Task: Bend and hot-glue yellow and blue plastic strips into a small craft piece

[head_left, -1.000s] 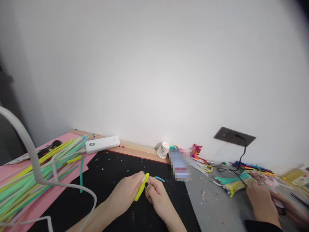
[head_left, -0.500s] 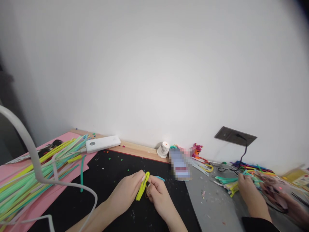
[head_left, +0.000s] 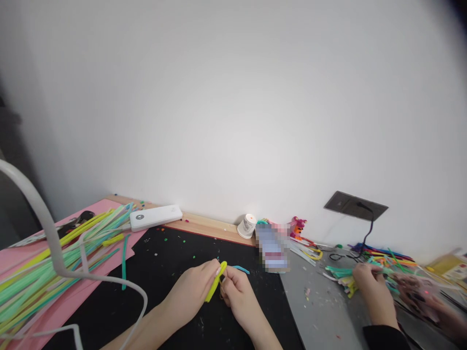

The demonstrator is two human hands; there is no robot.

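Between my two hands is a bent yellow pipe cleaner [head_left: 213, 288], its lower end pointing down and left over the black mat [head_left: 171, 262]. The fingers of my left hand [head_left: 195, 288] are closed on it from the left. My right hand [head_left: 237, 289] pinches at its right side near the upper end; part of the pipe cleaner is hidden by the fingers. A short blue pipe cleaner [head_left: 241, 269] lies just behind my right hand.
Pink sheets [head_left: 82, 311] hold many pipe cleaners [head_left: 32, 287] at left, beside a white power bank [head_left: 156, 217]. A white cable [head_left: 109, 279] crosses in front. Behind stand a paper cup [head_left: 247, 226] and a blurred phone [head_left: 273, 248]. Another person's hand [head_left: 370, 287] works at right.
The yellow pipe cleaner has turned slightly and its loop looks narrower. My hands have hardly moved. The other person's hand has shifted a little to the left.
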